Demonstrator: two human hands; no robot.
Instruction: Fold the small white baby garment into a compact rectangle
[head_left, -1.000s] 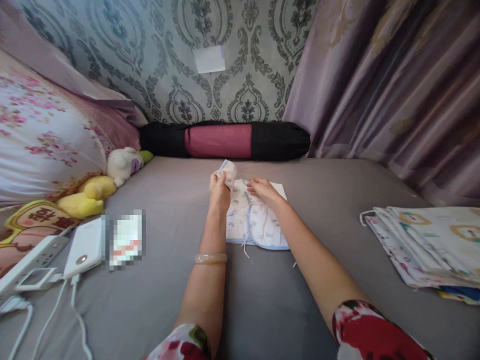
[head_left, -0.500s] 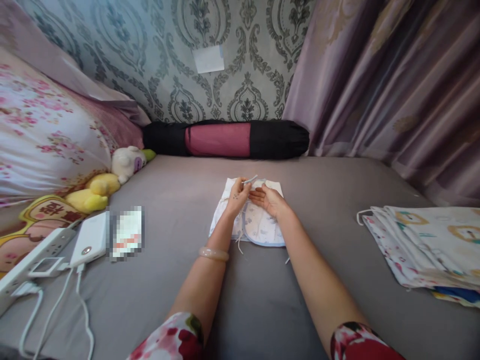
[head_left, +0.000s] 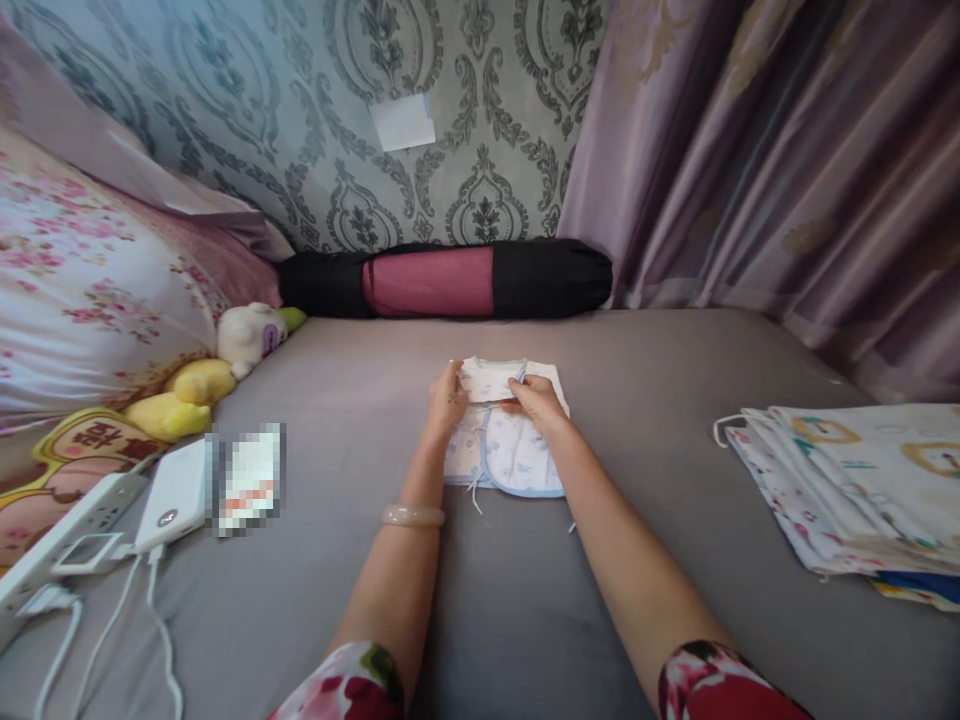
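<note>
Both hands, left hand (head_left: 448, 398) and right hand (head_left: 534, 402), are partly closed, gripping opposite ends of a small white printed cloth (head_left: 491, 382).

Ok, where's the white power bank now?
In the head view, the white power bank lies on the left, between the power strip and the pixelated patch.

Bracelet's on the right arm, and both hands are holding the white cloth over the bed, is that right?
Not quite: the head view shows the bracelet on the left arm, not the right. The left hand and right hand do hold the white cloth over the bed.
</note>
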